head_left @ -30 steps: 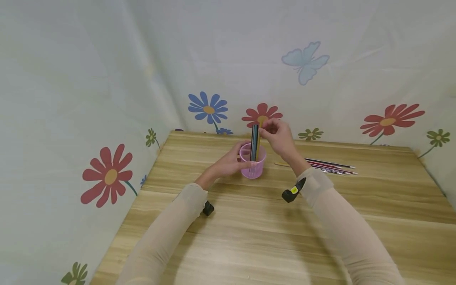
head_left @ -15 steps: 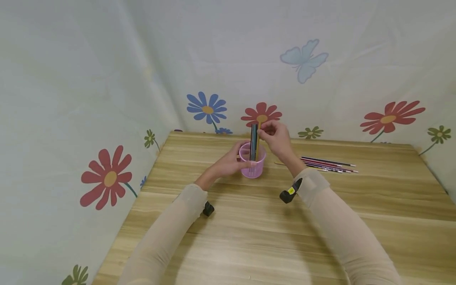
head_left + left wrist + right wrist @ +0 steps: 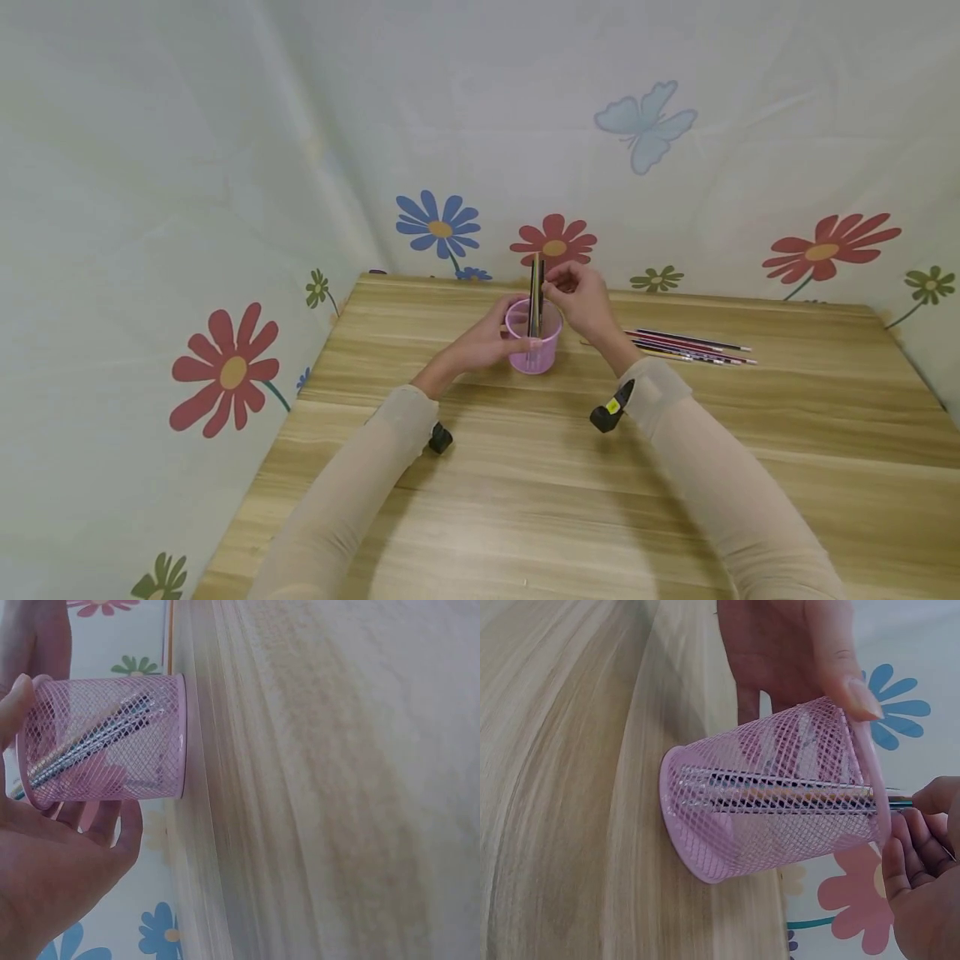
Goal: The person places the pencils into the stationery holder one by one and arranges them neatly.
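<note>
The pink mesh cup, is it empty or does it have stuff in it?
Not empty. Through the pink wire-mesh cup you can see several pencils standing inside, tops sticking out above the rim.

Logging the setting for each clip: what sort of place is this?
Probably a staged indoor tabletop booth, not a lived-in room: a wooden table boxed in by pale flower-and-butterfly printed sheets, with only a pink mesh pen cup and loose pencils on it.

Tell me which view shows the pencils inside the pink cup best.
The right wrist view: the pencils show along their length through the mesh of the pink cup. The left wrist view shows them slanted behind the mesh, partly blurred. The head view shows only a small dark bundle sticking up from the cup.
</note>
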Demonstrator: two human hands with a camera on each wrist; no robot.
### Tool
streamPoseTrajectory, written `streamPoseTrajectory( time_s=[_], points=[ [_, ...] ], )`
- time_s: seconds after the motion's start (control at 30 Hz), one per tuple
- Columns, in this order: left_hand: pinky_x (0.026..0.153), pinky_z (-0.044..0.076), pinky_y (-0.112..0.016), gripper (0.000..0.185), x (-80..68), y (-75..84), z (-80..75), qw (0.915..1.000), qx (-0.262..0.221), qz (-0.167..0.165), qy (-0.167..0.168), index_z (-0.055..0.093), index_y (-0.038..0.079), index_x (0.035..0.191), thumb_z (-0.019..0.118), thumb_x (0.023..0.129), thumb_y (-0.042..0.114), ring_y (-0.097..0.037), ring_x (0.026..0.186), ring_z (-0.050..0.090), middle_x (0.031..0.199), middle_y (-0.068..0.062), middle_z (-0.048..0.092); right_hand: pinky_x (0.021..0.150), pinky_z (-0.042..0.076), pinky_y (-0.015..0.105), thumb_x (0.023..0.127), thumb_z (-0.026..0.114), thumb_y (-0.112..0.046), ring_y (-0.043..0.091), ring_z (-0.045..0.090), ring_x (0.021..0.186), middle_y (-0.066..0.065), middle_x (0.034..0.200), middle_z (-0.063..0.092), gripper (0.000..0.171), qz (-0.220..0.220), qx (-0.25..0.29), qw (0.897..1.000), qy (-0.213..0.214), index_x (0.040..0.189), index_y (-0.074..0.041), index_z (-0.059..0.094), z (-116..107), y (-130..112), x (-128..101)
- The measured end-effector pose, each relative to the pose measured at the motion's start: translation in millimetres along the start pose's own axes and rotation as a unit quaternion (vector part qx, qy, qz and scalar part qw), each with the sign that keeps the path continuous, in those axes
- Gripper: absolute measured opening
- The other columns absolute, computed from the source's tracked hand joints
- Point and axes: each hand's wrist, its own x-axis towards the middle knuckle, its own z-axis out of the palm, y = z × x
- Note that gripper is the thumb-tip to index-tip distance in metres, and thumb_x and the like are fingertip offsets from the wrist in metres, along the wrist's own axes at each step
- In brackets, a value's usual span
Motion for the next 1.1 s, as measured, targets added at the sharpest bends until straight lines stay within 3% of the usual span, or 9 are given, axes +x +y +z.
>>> streamPoseTrajectory(
  time_s=[0.67,0.9,1.1],
  points=[
    [0.116,0.045,-0.047,0.083,4.1,-2.6,-1.4,0.9998,-0.011,0.016,0.002,0.034,0.018,0.159,0.083,0.094,0.034,-0.026,0.140,0.047,0.155,-0.006,0.045,0.088,0.057,0.034,0.102,0.072,-0.013,0.028,0.066,0.100,0.016,0.110,0.068,0.019,0.018,-0.037,0.998,-0.037,0.115,0.000,0.067,-14.5,-4.1,-6.5],
    [0.116,0.046,-0.044,0.082,3.9,-5.0,0.3,0.9999,-0.006,0.014,0.002,0.034,0.016,0.158,0.082,0.094,0.033,-0.024,0.140,0.048,0.155,-0.006,0.045,0.084,0.054,0.025,0.101,0.072,-0.009,0.029,0.066,0.099,0.018,0.110,0.069,0.019,-0.004,-0.045,0.998,-0.040,0.115,0.003,0.067,-23.1,-1.5,-5.9],
    [0.115,0.047,-0.043,0.080,4.3,-3.4,0.5,0.9999,-0.008,0.014,0.003,0.036,0.015,0.156,0.083,0.094,0.030,-0.024,0.138,0.049,0.152,-0.007,0.046,0.079,0.052,0.019,0.101,0.072,-0.011,0.029,0.065,0.097,0.020,0.107,0.069,0.022,-0.017,-0.071,0.996,-0.047,0.115,0.006,0.067,-48.3,-2.5,-6.3]
  ],
)
